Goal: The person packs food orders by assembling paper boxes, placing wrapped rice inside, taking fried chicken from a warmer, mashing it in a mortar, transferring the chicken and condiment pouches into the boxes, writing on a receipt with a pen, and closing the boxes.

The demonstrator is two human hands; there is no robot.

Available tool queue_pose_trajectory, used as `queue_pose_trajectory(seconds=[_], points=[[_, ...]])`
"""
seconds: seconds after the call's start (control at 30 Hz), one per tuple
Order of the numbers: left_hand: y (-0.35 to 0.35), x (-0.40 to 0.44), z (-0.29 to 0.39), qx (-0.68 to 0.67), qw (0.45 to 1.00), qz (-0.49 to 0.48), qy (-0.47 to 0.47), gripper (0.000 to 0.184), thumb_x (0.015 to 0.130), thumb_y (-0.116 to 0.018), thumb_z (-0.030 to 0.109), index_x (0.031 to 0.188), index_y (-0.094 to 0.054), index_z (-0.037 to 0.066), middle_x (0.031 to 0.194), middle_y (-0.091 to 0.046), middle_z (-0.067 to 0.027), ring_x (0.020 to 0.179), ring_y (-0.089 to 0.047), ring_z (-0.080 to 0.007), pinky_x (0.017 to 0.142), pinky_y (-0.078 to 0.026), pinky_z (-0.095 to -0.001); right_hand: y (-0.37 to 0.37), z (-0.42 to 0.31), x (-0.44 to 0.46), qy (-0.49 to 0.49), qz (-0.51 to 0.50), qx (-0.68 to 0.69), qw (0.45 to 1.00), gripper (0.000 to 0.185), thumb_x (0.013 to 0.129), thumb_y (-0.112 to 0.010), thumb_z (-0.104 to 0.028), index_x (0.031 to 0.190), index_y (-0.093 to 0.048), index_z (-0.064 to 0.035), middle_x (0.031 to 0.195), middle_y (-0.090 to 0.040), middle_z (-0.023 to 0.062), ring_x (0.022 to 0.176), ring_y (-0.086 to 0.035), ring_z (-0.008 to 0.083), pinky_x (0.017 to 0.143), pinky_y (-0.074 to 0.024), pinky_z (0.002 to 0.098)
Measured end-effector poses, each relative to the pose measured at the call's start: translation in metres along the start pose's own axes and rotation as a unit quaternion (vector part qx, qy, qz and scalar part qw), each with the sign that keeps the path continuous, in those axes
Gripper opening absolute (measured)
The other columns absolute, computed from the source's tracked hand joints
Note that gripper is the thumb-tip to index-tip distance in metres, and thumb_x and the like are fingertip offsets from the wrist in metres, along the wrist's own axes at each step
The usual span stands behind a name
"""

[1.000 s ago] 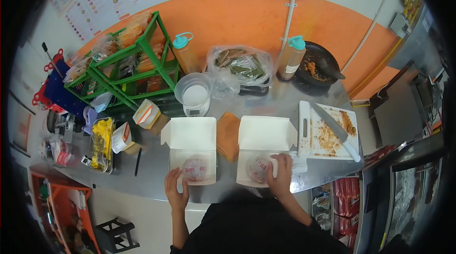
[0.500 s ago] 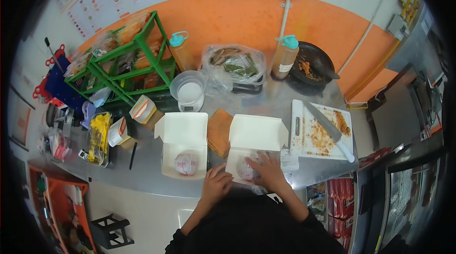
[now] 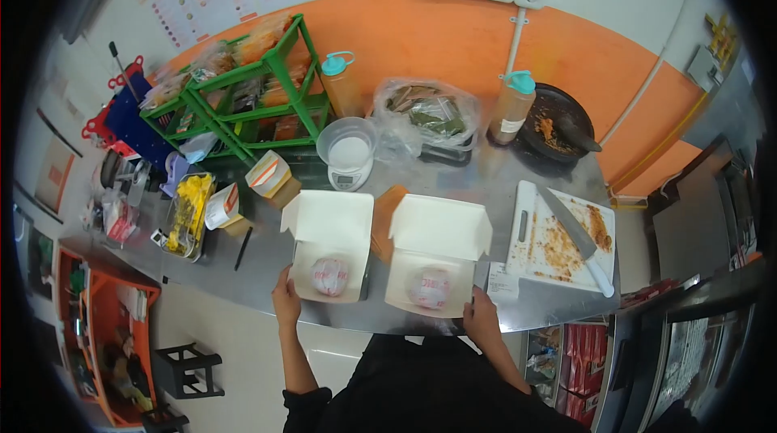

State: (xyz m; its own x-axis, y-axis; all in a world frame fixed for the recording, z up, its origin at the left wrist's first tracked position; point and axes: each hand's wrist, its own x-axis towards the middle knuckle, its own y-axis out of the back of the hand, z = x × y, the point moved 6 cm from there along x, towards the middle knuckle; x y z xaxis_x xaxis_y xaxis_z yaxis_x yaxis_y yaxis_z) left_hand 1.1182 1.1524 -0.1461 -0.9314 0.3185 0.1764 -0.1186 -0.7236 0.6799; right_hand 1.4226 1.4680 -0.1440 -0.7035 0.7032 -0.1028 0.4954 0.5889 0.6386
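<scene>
Two open white boxes stand side by side near the table's front edge. In the left box [image 3: 333, 220] lies a round paper-wrapped item [image 3: 330, 276] with red print. A similar wrapped item [image 3: 429, 287] lies in the right box [image 3: 439, 227]. My left hand [image 3: 286, 300] is closed at the left box's lower left side, its fingertips on the wall. At the right box's lower right side, my right hand [image 3: 481, 317] is closed on the wall. An orange-brown napkin stack [image 3: 386, 222] is partly covered by the right box.
A cutting board [image 3: 530, 251] with a knife [image 3: 573, 227] lies at right. Behind are a scale [image 3: 346, 179], a bagged tray [image 3: 429, 113], bottles, a mortar [image 3: 550, 127] and a green rack [image 3: 243, 113]. A yellow-filled container [image 3: 189, 214] is at left.
My left hand has moved from between the boxes to the left box's outer side. My right hand has left the wrapped item for the right box's outer side. The right box now sits slightly turned.
</scene>
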Motion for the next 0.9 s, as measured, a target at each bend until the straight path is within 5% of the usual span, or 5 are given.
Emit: queue_pose_trajectory(seconds=[0.4,0.5,0.7,0.8,0.9], points=[[-0.010,-0.049,0.008,0.017,0.997,0.031,0.070,0.039,0.090,-0.043,-0.003,0.126,-0.056,0.004,0.109,-0.066,-0.0236,0.100,-0.065,-0.0386,0.085,-0.050,-0.0426,-0.012,-0.020,0.015,0.053,-0.040,-0.012,0.998,0.043,0.089,-0.051,-0.009,0.129,-0.044,0.0062,0.102,-0.056,0.0261,0.091,-0.058,0.0450,0.082,-0.0484,0.0496],[-0.017,-0.050,0.012,0.084,0.993,-0.001,0.083,0.036,0.094,-0.046,0.005,0.130,-0.051,0.002,0.121,-0.060,-0.0248,0.112,-0.060,-0.0379,0.092,-0.046,-0.0422,-0.011,-0.024,0.017,0.021,-0.055,-0.055,0.997,0.045,0.092,-0.054,-0.016,0.128,-0.042,0.0063,0.103,-0.056,0.0282,0.089,-0.060,0.0461,0.076,-0.0522,0.0496],[0.004,-0.062,0.047,0.067,0.977,0.200,0.033,0.048,0.100,-0.048,0.026,0.136,-0.040,-0.003,0.140,-0.045,-0.0248,0.129,-0.045,-0.0350,0.106,-0.033,-0.0431,0.022,0.007,-0.027,0.072,0.108,0.020,0.991,0.028,0.092,-0.059,-0.024,0.109,-0.054,-0.0016,0.096,-0.060,0.0199,0.078,-0.063,0.0380,0.064,-0.0506,0.0457],[0.006,-0.076,0.122,0.014,0.972,0.232,-0.041,0.035,0.098,-0.051,0.019,0.126,-0.049,-0.003,0.122,-0.056,-0.0229,0.113,-0.056,-0.0319,0.099,-0.041,-0.0409,0.066,0.049,-0.068,-0.002,0.172,-0.010,0.985,0.032,0.089,-0.067,-0.024,0.068,-0.054,-0.0028,0.056,-0.052,0.0145,0.050,-0.055,0.0331,0.048,-0.0405,0.0397],[-0.041,-0.085,0.163,-0.147,0.972,-0.006,-0.182,0.009,0.091,-0.057,0.004,0.098,-0.058,-0.001,0.083,-0.063,-0.0120,0.073,-0.063,-0.0220,0.076,-0.049,-0.0341,0.084,0.150,-0.136,-0.158,0.261,-0.044,0.951,0.028,0.090,-0.061,-0.017,0.068,-0.059,-0.0013,0.058,-0.058,0.0154,0.048,-0.057,0.0305,0.048,-0.0413,0.0411]])
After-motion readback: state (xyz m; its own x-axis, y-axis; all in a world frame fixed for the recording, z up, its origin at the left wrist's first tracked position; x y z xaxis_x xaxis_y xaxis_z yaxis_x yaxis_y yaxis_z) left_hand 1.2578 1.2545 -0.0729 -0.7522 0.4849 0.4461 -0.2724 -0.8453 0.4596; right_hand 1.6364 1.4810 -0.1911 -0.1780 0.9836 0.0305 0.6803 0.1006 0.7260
